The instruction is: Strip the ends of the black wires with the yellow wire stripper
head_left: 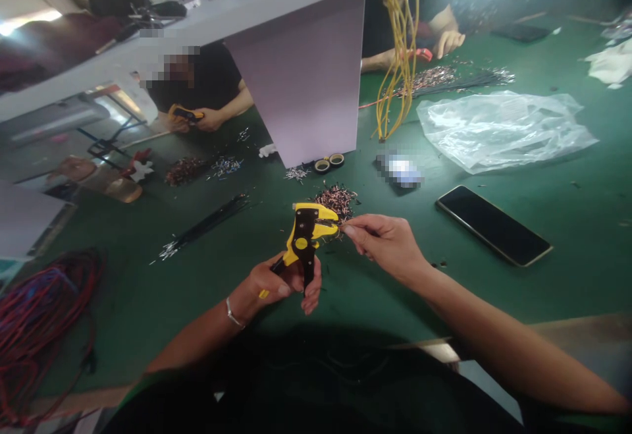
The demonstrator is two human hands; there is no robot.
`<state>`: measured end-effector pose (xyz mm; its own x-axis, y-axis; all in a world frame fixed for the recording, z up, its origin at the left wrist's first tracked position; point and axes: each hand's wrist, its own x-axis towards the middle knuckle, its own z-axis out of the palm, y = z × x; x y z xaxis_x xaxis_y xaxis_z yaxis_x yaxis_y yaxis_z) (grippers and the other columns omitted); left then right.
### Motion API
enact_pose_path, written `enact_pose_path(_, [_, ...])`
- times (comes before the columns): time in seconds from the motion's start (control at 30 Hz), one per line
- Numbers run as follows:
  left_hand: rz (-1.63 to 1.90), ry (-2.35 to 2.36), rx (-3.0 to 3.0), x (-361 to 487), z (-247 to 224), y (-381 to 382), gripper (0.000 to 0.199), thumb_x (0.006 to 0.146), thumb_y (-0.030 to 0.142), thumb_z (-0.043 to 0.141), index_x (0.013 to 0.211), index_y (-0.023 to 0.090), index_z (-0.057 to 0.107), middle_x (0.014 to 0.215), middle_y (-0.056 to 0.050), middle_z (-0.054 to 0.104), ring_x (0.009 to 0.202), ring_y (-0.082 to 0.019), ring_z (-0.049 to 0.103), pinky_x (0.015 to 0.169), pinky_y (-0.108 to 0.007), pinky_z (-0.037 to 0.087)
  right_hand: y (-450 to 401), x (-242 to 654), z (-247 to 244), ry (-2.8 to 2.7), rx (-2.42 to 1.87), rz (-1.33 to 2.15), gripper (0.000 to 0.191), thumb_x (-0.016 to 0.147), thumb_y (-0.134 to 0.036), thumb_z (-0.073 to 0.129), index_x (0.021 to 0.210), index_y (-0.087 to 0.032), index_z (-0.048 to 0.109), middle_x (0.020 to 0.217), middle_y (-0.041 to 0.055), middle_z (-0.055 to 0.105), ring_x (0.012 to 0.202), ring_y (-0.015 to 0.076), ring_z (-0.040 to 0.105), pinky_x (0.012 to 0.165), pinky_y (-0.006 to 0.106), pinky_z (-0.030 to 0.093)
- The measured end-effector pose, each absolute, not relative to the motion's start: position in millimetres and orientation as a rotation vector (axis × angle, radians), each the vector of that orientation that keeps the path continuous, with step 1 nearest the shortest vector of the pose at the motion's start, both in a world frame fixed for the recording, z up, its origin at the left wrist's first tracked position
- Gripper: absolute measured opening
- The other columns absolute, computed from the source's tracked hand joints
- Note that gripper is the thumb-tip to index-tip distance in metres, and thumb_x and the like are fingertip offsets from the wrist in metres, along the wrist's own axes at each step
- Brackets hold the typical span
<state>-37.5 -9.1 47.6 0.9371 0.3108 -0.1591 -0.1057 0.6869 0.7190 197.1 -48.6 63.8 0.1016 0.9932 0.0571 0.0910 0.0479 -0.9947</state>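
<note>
My left hand (284, 280) is closed around the handles of a yellow and black wire stripper (301, 243), held tilted above the green table with its jaws to the right. Just off the jaws, my right hand (382, 236) pinches a thin wire (342, 226) between thumb and fingertips; most of it is hidden by the fingers. Behind the jaws lies a pile of short wire pieces (336, 198) with dark and copper-coloured ends. A bundle of black wires (207, 224) with pale ends rests to the left.
A phone (494, 224) and a clear plastic bag (508, 128) lie on the right. Yellow wires (395, 52) hang beside a white divider panel (311, 85), with tape rolls (329, 162) at its foot. Red cable coils (44, 328) fill the near left. Two co-workers sit opposite.
</note>
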Motion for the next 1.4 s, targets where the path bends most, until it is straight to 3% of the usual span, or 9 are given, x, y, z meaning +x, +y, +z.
enact_pose_path(0.13, [0.25, 0.302, 0.806, -37, 48, -9, 0.039, 0.056, 0.025, 0.075, 0.092, 0.014, 0.065, 0.075, -0.006, 0.061, 0.06, -0.018, 0.058, 0.058, -0.035, 0.052, -48, 197, 64, -1.219, -1.266, 1.052, 0.019, 0.079, -0.033, 0.064, 0.074, -0.02, 0.076, 0.047, -0.0052, 0.051, 0.042, 0.0071, 0.04, 0.045, 0.025, 0.035])
enact_pose_path(0.63, [0.244, 0.29, 0.8, -38, 47, -10, 0.042, 0.059, 0.025, 0.075, 0.098, 0.013, 0.066, 0.072, -0.004, 0.059, 0.06, -0.017, 0.059, 0.058, -0.035, 0.053, -48, 198, 64, -1.231, -1.27, 1.088, 0.021, 0.078, -0.036, 0.064, 0.076, -0.019, 0.076, 0.047, -0.0053, 0.052, 0.043, 0.007, 0.04, 0.044, 0.024, 0.034])
enact_pose_path(1.1, [0.303, 0.328, 0.776, -42, 43, -15, 0.03, 0.067, 0.022, 0.075, 0.093, 0.012, 0.065, 0.068, -0.003, 0.059, 0.053, -0.014, 0.055, 0.05, -0.03, 0.052, -48, 199, 62, -1.236, -1.283, 1.085, 0.019, 0.08, -0.034, 0.065, 0.078, -0.019, 0.077, 0.048, -0.0048, 0.053, 0.043, 0.0071, 0.041, 0.044, 0.024, 0.034])
enact_pose_path(1.4, [0.416, 0.397, 0.838, -40, 48, -21, 0.021, 0.073, 0.022, 0.073, 0.089, 0.012, 0.063, 0.066, -0.001, 0.056, 0.048, -0.011, 0.051, 0.044, -0.026, 0.05, -46, 202, 58, -1.123, -1.25, 1.211, 0.024, 0.078, -0.037, 0.069, 0.087, -0.016, 0.078, 0.053, -0.0026, 0.059, 0.042, 0.0076, 0.046, 0.041, 0.024, 0.04])
